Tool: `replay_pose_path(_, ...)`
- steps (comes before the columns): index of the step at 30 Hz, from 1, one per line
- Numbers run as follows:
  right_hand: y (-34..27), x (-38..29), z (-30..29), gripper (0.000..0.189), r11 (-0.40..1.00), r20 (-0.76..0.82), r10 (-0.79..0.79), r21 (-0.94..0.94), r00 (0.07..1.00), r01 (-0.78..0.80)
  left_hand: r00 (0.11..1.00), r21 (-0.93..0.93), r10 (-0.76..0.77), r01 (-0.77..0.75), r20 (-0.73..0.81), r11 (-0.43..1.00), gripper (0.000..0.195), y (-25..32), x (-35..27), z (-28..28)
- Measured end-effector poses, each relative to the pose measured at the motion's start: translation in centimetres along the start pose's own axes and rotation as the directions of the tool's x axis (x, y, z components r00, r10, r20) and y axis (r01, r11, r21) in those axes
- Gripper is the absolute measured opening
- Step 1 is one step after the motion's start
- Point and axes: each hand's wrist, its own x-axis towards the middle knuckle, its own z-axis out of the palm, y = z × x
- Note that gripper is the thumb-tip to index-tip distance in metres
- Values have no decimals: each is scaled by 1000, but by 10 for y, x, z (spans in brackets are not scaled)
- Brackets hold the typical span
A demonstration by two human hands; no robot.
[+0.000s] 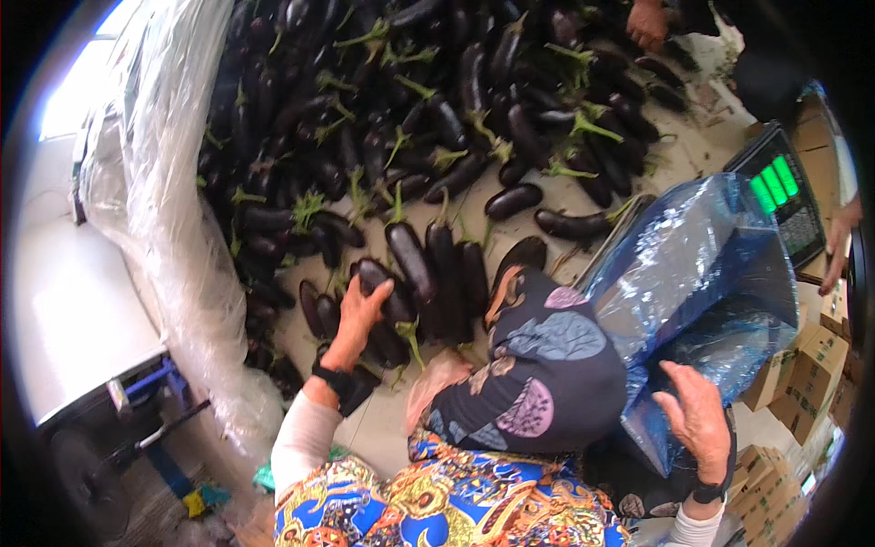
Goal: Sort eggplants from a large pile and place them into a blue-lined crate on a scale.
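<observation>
My left hand (362,311) grips a dark purple eggplant (374,275) from above, thumb on its right side. Beside it on the tiled floor lie several eggplants, among them a long one with a green stem (411,260). My right hand (696,410) is raised with its fingers apart and holds nothing. It is close to a blue clear plastic bag (677,273), whose wide mouth faces right. The bag lies beside my bent knee and covers part of a scale, whose display (776,188) glows green. A large heap of eggplants (383,137) spreads ahead.
Sheets of clear plastic (184,205) hang at the left edge of the heap. A wheeled cart (137,410) stands at lower left. Cardboard boxes (806,383) are stacked at right. Another person's hand (646,26) is at the heap's top right; one more hand (841,239) is at the right edge.
</observation>
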Motion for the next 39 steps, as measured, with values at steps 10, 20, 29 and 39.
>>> replay_pose_path(10, 11, 2, -38, 36, 892, -478, 421, 371, 771, -257, 826, 540, 530, -360, -195, 761, 74, -10, -14, 29)
replay_pose_path(20, -3, 7, -2, 40, 998, -111, -22, 58, 994, 28, 717, 106, 602, -669, 353, 735, 35, 53, 8, 131)
replay_pose_path(29, -4, 1, 3, 45, 999, 22, -16, 46, 1000, 15, 363, 392, 833, -899, 418, 196, 66, 129, 75, 221)
replay_pose_path(39, 3, -3, 7, 45, 995, 102, 81, 41, 991, -86, 323, 637, 731, -746, 601, -195, 50, 166, 149, 274)
